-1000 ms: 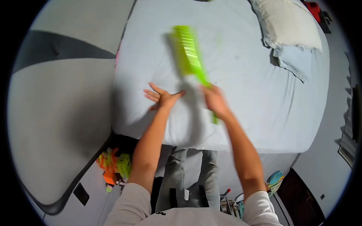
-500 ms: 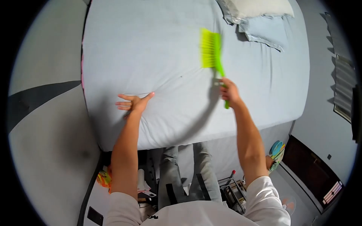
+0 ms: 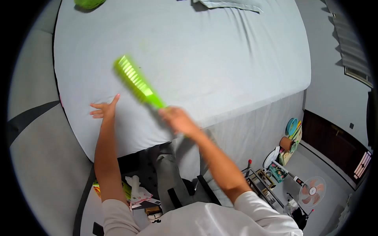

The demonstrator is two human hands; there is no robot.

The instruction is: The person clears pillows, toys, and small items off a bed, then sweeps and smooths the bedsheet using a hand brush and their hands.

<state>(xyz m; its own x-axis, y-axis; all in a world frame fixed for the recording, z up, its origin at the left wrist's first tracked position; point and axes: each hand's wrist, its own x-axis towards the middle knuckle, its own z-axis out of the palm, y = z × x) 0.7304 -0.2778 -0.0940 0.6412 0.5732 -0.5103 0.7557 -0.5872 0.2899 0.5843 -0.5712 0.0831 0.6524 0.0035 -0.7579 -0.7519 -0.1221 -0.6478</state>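
Note:
My right hand (image 3: 178, 120) grips the handle of a lime green hand brush (image 3: 136, 82), blurred with motion, its bristle head angled up and left over the pale blue bed sheet (image 3: 212, 59). My left hand (image 3: 104, 110) lies flat with fingers spread on the sheet near the bed's left front corner, just left of the brush.
A pillow edge (image 3: 228, 4) and a green object (image 3: 89, 3) lie at the far end of the bed. On the floor to the right stand a small fan (image 3: 312, 190), a wire rack (image 3: 262, 179) and clutter. Papers (image 3: 138, 192) lie below the bed corner.
The brush has swept from the right-centre of the bed to the left, toward my left hand. The view has shifted, so the pillow sits almost out of frame at the top.

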